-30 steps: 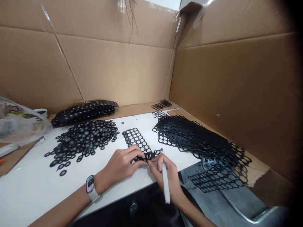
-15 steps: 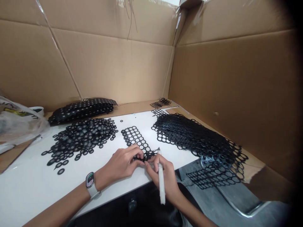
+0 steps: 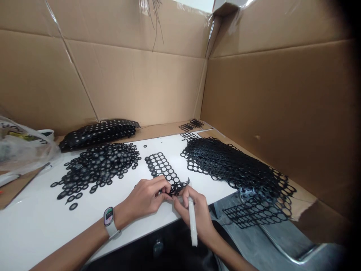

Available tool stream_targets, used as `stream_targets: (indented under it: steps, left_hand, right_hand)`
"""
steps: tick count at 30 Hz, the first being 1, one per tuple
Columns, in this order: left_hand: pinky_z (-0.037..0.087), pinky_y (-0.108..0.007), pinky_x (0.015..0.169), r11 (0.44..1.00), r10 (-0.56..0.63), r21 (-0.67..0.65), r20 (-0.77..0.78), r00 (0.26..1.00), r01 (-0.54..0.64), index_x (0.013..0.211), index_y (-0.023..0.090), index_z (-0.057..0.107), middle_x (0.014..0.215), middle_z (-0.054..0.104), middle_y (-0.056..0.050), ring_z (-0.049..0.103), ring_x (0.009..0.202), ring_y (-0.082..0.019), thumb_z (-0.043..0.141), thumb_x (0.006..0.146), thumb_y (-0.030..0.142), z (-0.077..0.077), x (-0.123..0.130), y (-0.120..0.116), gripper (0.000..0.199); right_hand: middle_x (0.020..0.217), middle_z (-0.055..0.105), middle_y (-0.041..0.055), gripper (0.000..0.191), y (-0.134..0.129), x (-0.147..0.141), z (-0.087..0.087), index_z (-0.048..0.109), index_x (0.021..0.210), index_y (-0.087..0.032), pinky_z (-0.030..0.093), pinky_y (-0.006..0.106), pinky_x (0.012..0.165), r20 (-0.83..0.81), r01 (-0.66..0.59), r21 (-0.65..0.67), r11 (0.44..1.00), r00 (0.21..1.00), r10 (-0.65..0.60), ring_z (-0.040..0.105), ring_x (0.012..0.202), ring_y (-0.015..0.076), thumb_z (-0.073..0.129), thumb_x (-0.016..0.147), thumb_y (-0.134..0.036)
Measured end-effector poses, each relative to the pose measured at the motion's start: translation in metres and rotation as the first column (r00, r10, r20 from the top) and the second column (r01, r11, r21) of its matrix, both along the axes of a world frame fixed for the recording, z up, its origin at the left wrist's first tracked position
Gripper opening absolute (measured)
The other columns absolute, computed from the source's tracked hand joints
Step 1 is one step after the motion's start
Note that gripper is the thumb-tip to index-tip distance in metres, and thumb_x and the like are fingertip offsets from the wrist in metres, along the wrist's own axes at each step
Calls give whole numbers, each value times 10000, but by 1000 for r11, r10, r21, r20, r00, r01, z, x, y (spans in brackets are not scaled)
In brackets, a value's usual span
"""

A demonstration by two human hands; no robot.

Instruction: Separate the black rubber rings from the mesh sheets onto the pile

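Observation:
My left hand [image 3: 152,194], with a watch on its wrist, pinches the near end of a black perforated sheet [image 3: 163,165]. That sheet has rows of round holes, and some toward its left edge look filled. Close beside it, my right hand [image 3: 196,205] is closed around a white-handled tool [image 3: 193,222] with a dark pointed tip. The right thumb and fingertips also meet the sheet's near end. What lies between the fingertips is partly hidden. To the left of the sheet is a heap of small black rings [image 3: 101,162].
A large pile of black punched-out sheets [image 3: 225,162] covers the right of the white board [image 3: 34,226] and hangs over its edge. Behind stand a stack of unpunched-looking dotted sheets [image 3: 98,133] and cardboard walls [image 3: 126,82]. A plastic bag [image 3: 25,145] is at left.
The sheet's near end has shifted slightly beside the tool's tip. Both hands keep nearly the same place and grip; the whole view has moved a little.

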State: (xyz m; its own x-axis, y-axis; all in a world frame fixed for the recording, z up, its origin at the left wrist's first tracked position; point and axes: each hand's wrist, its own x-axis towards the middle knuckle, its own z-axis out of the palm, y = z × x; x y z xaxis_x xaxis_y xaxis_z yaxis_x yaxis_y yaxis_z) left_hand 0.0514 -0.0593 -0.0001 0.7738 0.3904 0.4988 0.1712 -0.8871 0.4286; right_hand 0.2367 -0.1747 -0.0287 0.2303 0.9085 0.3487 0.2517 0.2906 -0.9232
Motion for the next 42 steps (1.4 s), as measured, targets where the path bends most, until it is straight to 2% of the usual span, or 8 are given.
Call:
stream_targets:
  steps: [6, 12, 17, 21, 26, 29, 35, 42]
  left_hand:
    - [397, -296, 577, 988, -2, 152, 34, 999, -3, 974, 227, 594, 888, 669, 22, 578, 664, -134, 585, 1009, 89, -4, 0, 0, 143]
    - [352, -321, 548, 953, -10, 301, 38, 999, -2, 1006, 219, 603, 878, 694, 4, 571, 613, -141, 553, 1056, 120, -5, -1, -1, 122]
    - [382, -315, 553, 928, -24, 371, 37, 999, 9, 1032, 210, 615, 884, 723, -10, 622, 627, -147, 530, 1050, 88, -4, -1, -2, 150]
    - [412, -300, 569, 948, 1, 318, 56, 998, -18, 1021, 220, 617, 891, 729, -7, 641, 652, -141, 571, 1081, 162, -3, 0, -2, 96]
    - [488, -267, 606, 981, 55, 181, 96, 994, -72, 1047, 219, 626, 951, 733, -6, 626, 652, -118, 667, 1083, 281, 1, 2, -1, 83]
    - [506, -252, 584, 986, 51, 153, 116, 992, -68, 1100, 215, 658, 1014, 756, -20, 607, 599, -93, 720, 1058, 324, 4, 1, 0, 132]
    - [555, -237, 585, 990, 2, 140, 120, 993, -19, 1228, 224, 714, 1123, 775, -52, 629, 614, -86, 756, 1018, 289, 10, -2, 0, 224]
    - [565, -226, 566, 992, -36, 125, 134, 990, 19, 1259, 211, 760, 1153, 787, -73, 653, 637, -92, 707, 1012, 192, 13, -1, -1, 254]
  right_hand:
    - [658, 471, -47, 354, -1, 1, 6, 382, 721, -241, 330, 254, 569, 51, 31, -26, 999, 998, -30, 393, 608, 124, 677, 918, -237]
    - [649, 439, -49, 357, -1, -1, 14, 379, 706, -242, 331, 253, 573, 34, 59, -43, 997, 998, -57, 399, 618, 128, 685, 891, -247]
    - [649, 430, -50, 360, -1, 1, 15, 378, 710, -245, 321, 252, 560, -2, 41, -54, 998, 999, -42, 381, 613, 127, 692, 885, -256]
    - [651, 474, -45, 382, 1, 2, 14, 373, 709, -245, 361, 245, 566, -50, 34, -55, 998, 998, -37, 428, 618, 131, 709, 889, -267]
    - [789, 694, 27, 444, 2, 5, 18, 368, 729, -245, 443, 268, 633, -136, 7, -15, 1000, 991, -9, 586, 696, 164, 743, 946, -340]
    - [813, 737, 47, 469, 2, 5, 20, 356, 731, -251, 472, 287, 661, -158, 16, -11, 1000, 987, -17, 640, 727, 187, 744, 967, -371]
    - [846, 774, 63, 469, 2, 5, 21, 365, 735, -256, 513, 316, 721, -160, 57, 5, 998, 985, -56, 690, 779, 215, 750, 963, -395]
    - [866, 784, 63, 472, 2, 4, 20, 366, 741, -254, 490, 309, 728, -210, 44, -2, 999, 977, -44, 678, 790, 208, 761, 970, -373]
